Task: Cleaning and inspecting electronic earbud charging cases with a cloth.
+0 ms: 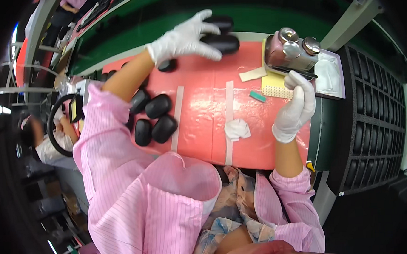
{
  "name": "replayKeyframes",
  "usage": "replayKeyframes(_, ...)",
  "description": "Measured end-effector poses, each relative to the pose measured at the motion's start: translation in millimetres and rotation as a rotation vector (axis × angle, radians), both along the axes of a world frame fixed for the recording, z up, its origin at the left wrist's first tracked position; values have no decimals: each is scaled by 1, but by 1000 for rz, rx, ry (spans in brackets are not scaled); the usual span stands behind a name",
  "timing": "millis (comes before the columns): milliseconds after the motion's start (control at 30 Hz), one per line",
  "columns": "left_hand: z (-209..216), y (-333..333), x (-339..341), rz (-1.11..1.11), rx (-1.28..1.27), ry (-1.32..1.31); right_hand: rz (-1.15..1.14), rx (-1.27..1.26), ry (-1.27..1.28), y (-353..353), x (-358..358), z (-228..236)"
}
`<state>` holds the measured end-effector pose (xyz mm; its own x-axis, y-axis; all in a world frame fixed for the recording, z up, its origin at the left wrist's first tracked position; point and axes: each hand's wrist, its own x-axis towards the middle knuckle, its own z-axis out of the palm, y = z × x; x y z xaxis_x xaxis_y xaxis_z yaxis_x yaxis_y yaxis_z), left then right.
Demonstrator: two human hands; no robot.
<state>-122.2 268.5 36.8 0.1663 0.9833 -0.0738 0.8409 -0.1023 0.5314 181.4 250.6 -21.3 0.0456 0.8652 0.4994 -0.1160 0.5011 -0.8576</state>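
Black shell (pixel 225 44) stretches left-to-right at left hand (pixel 183 39)

"Is there lettering on the rounded black objects (pixel 158 106)?"
"None that can be read."
"And on the metal-capped bottles (pixel 278 54)?"
"None there either. The yellow sheet (pixel 277 92) bears rows of marks, too small to tell."

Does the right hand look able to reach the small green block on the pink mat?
Probably yes: the right hand is close to the green block, and nothing upright seems to stand between them.
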Motion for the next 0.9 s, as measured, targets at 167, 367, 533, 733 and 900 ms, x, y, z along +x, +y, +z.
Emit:
replayKeyframes(167, -28, -101, 19, -114, 76, 329, 146, 29, -119, -6, -3, 3)
replayKeyframes(367, 31, -167, 76, 120, -206, -459, 849, 309, -617, -56, -13, 35)
replayKeyframes(533, -14, -217, 132, 489, 133, -1534, 718, 184, -481, -100, -15, 42)
replayKeyframes(733, -22, -248, 146, 538, 238, -1486, 986, -560, 22, -111, -14, 37)
replayKeyframes(900, -20, -256, 143, 551, 77, -1573, 852, -395, -243, -123, -7, 31)
